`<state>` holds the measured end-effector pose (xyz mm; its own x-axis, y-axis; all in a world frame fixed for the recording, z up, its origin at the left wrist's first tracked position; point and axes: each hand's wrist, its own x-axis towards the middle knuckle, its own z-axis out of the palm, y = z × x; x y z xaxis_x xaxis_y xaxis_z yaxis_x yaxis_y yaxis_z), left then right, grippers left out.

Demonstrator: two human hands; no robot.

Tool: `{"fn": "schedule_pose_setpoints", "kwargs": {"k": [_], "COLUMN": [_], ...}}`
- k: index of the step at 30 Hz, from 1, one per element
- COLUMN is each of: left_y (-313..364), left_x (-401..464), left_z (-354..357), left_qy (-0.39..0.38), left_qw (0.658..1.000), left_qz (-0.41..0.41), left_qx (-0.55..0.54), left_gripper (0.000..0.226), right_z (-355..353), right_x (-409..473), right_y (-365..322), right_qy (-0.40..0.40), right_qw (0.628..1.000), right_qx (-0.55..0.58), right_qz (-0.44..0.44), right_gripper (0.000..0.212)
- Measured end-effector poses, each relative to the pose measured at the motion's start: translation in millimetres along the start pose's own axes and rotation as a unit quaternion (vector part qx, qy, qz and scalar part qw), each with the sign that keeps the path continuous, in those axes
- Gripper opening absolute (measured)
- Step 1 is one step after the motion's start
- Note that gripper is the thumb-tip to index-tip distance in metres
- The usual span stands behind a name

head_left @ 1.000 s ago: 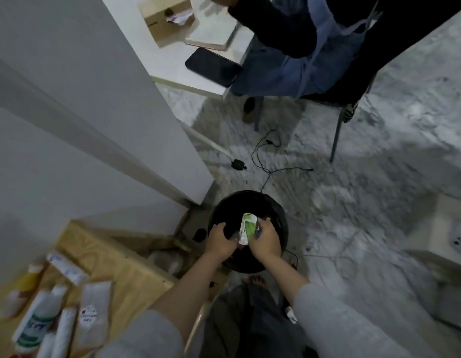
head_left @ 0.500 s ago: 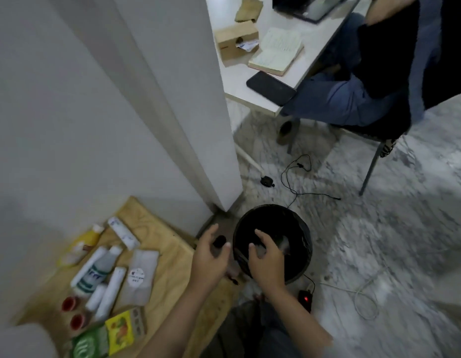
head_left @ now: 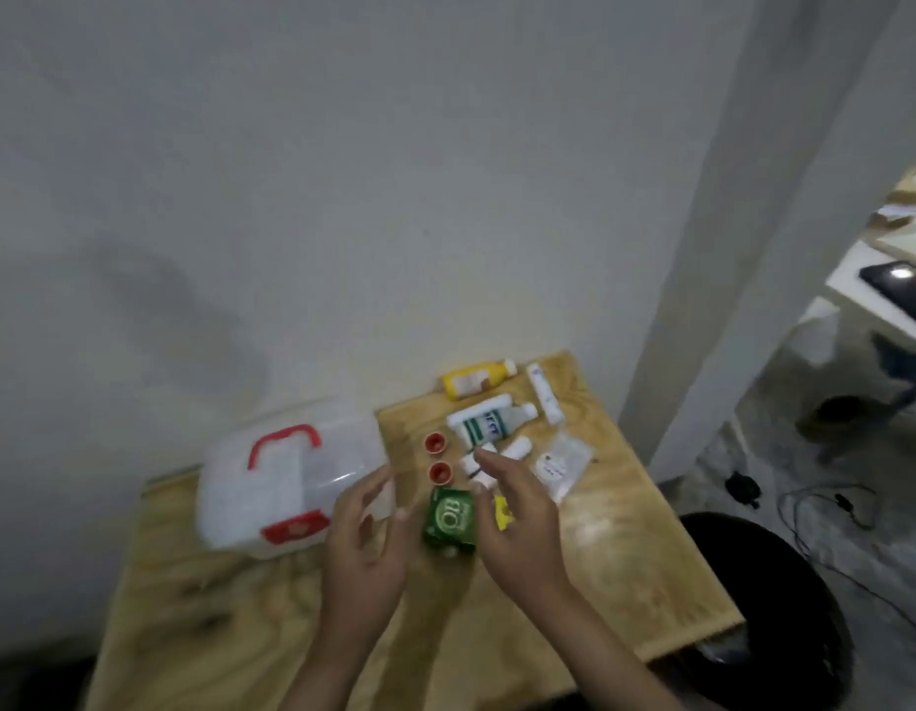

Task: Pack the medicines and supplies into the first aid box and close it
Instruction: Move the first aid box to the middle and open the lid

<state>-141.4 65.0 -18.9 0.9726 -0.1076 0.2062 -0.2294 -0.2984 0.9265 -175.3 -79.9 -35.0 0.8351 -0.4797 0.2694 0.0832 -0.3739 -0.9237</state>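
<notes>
A clear first aid box (head_left: pixel 286 479) with a red handle and red latch sits closed on the left of a wooden table (head_left: pixel 625 582). To its right lie a green packet (head_left: pixel 449 515), two red-capped vials (head_left: pixel 438 458), a white and green bottle (head_left: pixel 489 425), a yellow bottle (head_left: pixel 473 381), a white tube (head_left: pixel 545 400), a clear sachet (head_left: pixel 558 465) and a yellow packet (head_left: pixel 503 511). My left hand (head_left: pixel 366 543) hovers open left of the green packet. My right hand (head_left: pixel 514 526) hovers open to that packet's right, partly covering the yellow packet.
A white wall stands close behind the table, with a pillar (head_left: pixel 712 279) at the right. A black bin (head_left: pixel 774 602) stands on the floor off the table's right edge. Cables (head_left: pixel 825 510) lie on the marble floor. A desk with a dark phone (head_left: pixel 894 295) is at far right.
The view swung left from the black bin to the table. Both hands came away from the bin, after dropping a green and white wrapper there, and now hover empty over the supplies.
</notes>
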Motion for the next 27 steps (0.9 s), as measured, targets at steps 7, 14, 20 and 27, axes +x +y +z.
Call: {"fn": "schedule_pose_setpoints", "kwargs": {"k": [7, 14, 20, 27], "left_y": [-69.6, -124.3, -149.4, -157.2], "left_x": [-12.5, 14.1, 15.5, 20.3], "left_z": [-92.1, -114.9, -115.4, -119.0], "left_qy": [0.151, 0.198, 0.191, 0.175], "left_qw": [0.981, 0.966, 0.966, 0.97], "left_qz": [0.085, 0.113, 0.148, 0.146], "left_qx": [0.09, 0.12, 0.096, 0.088], "left_gripper": [0.035, 0.041, 0.054, 0.058], "right_z": [82.2, 117.2, 133.4, 144.9], "right_x": [1.8, 24.3, 21.9, 17.2], "right_y": [-8.9, 18.0, 37.4, 35.3], "right_qy": [-0.149, -0.165, -0.148, -0.088], "right_qw": [0.941, 0.871, 0.852, 0.842], "right_qx": [-0.087, -0.151, -0.191, -0.223], "right_qz": [-0.291, -0.438, -0.464, -0.484], "right_gripper": [0.03, 0.024, 0.03, 0.03]}}
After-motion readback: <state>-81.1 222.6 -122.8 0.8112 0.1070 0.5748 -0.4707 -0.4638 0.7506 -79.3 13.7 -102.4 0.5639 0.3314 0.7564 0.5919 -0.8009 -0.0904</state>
